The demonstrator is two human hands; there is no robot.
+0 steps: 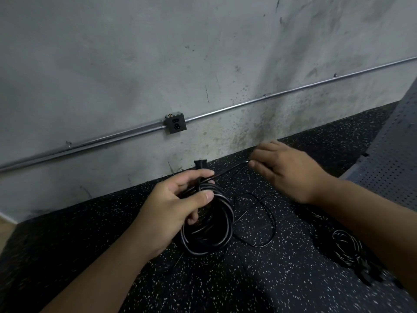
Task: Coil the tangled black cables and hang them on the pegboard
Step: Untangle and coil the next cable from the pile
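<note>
My left hand (178, 199) grips the top of a coil of black cable (207, 231), whose loops hang down to the speckled black floor mat (90, 233). From the coil a strand runs up and right to my right hand (284, 170), which pinches the strand between thumb and fingers. A loose length of the same thin cable (264, 218) curls on the mat between my hands. A second black cable bundle (347, 247) lies on the mat under my right forearm, partly hidden. A perforated grey panel (392, 154), possibly the pegboard, leans at the right edge.
A stained concrete wall (203, 53) rises behind the mat. A metal conduit (270, 98) crosses it, with an outlet box (175, 126) in the middle. A small black fitting (199, 164) sits at the wall's base.
</note>
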